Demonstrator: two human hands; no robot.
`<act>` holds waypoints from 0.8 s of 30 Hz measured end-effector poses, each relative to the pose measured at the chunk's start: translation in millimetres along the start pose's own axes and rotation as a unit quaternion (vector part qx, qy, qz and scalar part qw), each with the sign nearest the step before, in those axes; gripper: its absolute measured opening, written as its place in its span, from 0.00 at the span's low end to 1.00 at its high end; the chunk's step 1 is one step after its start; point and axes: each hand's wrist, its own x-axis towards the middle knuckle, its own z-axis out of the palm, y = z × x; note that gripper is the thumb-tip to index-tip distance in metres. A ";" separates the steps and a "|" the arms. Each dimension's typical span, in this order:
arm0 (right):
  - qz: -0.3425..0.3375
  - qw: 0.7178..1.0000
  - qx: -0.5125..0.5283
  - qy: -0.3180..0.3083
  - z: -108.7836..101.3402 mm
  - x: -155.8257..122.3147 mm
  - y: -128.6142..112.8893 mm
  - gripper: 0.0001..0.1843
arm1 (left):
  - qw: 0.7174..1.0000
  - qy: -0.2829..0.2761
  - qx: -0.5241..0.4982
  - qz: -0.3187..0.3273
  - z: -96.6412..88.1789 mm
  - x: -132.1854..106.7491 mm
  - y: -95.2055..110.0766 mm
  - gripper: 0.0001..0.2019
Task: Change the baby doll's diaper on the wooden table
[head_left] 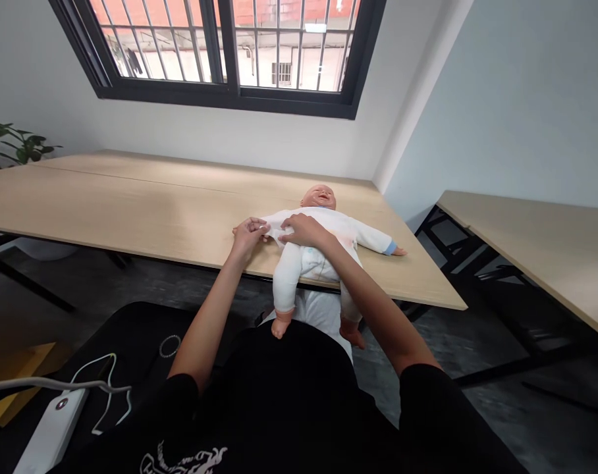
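Note:
A baby doll (318, 196) in a white outfit lies face up at the near edge of the wooden table, its lower legs hanging over. Near the end of the doll's sleeve on the left, my left hand (251, 236) is closed, pinching the white cloth. My right hand (303, 230) lies across the doll's belly with fingers closed on the white top (273, 224) beside that sleeve. The other sleeve (373, 236), with a blue cuff, stretches out to the right. A white diaper (315, 264) shows between the doll's legs, partly behind my right forearm.
The doll rests on a long wooden table (145, 210) below a barred window (230, 52). A second table (536, 230) stands at right. On a black chair (141, 322) at lower left lie a white power bank (52, 428), cables and a bracelet (170, 346).

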 end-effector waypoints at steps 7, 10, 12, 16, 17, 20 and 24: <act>0.006 0.994 0.099 0.035 -1.0 -5.6 19.4 0.12 | 0.998 -0.019 -0.058 -0.027 -7.6 20.8 25.7 0.22; 0.020 0.997 0.072 0.025 -3.5 -7.4 20.4 0.15 | 0.996 -0.026 -0.072 -0.043 -3.6 16.5 30.4 0.22; 0.022 0.998 0.062 0.021 -2.8 -7.2 16.4 0.20 | 0.995 -0.037 -0.071 -0.057 7.4 11.0 30.9 0.23; 0.008 0.999 0.028 0.015 -8.3 -14.0 6.9 0.25 | 0.987 -0.122 -0.078 -0.066 43.1 3.3 29.1 0.25; 0.011 0.999 0.009 0.034 -12.1 -19.4 5.4 0.25 | 0.985 -0.140 -0.082 -0.061 51.4 2.7 28.5 0.25; 0.052 0.988 -0.042 0.137 -25.1 -44.5 3.4 0.25 | 0.984 -0.140 -0.099 -0.053 66.8 2.6 27.1 0.24; 0.094 0.987 -0.073 0.109 -31.6 -74.1 3.9 0.17 | 0.984 -0.121 -0.110 -0.070 69.1 -0.1 26.3 0.25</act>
